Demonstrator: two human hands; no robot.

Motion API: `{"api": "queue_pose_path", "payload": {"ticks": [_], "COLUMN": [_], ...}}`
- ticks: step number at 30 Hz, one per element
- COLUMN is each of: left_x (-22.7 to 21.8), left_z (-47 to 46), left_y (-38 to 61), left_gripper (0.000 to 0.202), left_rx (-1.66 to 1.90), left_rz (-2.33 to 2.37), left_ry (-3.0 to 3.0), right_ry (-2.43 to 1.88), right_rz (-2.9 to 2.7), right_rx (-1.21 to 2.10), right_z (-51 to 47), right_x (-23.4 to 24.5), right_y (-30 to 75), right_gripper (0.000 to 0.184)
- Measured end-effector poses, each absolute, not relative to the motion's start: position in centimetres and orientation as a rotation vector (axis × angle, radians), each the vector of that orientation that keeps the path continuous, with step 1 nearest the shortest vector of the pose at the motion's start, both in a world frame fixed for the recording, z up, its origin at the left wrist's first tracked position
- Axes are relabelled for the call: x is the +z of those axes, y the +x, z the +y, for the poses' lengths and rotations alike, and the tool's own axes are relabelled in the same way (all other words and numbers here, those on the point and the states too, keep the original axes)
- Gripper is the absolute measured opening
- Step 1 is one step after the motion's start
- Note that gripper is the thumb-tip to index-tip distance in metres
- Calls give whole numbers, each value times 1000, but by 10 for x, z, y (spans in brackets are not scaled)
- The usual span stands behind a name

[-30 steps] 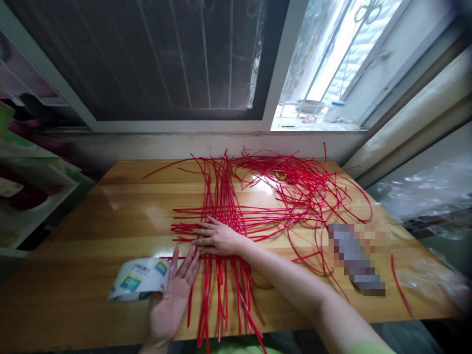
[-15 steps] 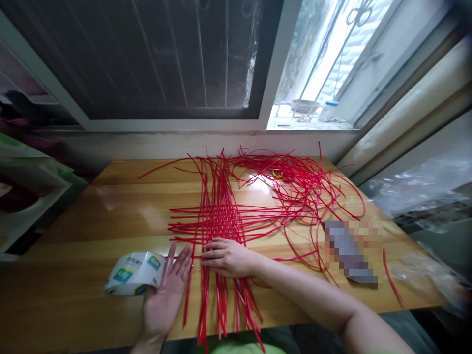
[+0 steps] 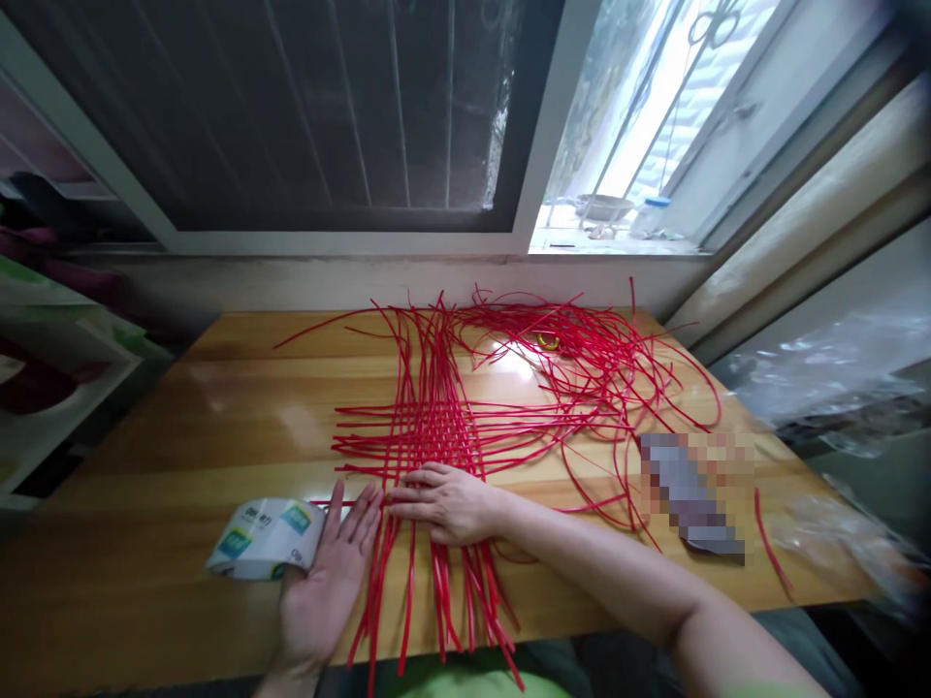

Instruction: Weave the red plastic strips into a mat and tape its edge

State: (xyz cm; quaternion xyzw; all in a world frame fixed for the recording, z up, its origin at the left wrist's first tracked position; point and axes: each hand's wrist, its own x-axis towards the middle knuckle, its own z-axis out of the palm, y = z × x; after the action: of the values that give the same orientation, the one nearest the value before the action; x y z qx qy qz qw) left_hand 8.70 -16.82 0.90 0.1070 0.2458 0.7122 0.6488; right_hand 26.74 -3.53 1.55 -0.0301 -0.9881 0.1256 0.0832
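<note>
Long red plastic strands (image 3: 436, 427) lie woven into a mat at the middle of a wooden table (image 3: 181, 446), with loose ends fanning toward the window and over the front edge. My right hand (image 3: 443, 502) rests flat on the near edge of the weave, fingers stretched out and pointing left. My left hand (image 3: 327, 582) lies palm up with fingers apart, its edge against the strands on the left side. A roll of clear tape (image 3: 266, 539) with a printed label sits just left of that hand, touching the thumb side.
A tangle of loose red strands (image 3: 603, 368) covers the far right of the table around a small yellow object (image 3: 547, 341). A blurred-out item (image 3: 690, 494) lies at the right. Crinkled clear plastic (image 3: 836, 388) hangs beyond the right edge. Shelves (image 3: 50, 388) stand at the left.
My right hand slid from the middle of the weave down to its near edge. The strands under it shifted and splayed leftward at the front. My left hand and the tape roll barely moved.
</note>
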Motion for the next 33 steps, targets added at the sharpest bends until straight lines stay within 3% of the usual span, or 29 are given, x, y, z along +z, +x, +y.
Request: {"api": "queue_pose_path", "payload": {"ticks": [33], "left_x": [11], "left_z": [-167], "left_y": [86], "left_gripper": [75], "left_rx": [1583], "left_rz": [585], "left_ry": [255], "right_ry": [-149], "right_rz": [-2930], "right_rx": [159], "right_z": [-36], "right_x": [8], "right_y": [261], "right_gripper": [48]}}
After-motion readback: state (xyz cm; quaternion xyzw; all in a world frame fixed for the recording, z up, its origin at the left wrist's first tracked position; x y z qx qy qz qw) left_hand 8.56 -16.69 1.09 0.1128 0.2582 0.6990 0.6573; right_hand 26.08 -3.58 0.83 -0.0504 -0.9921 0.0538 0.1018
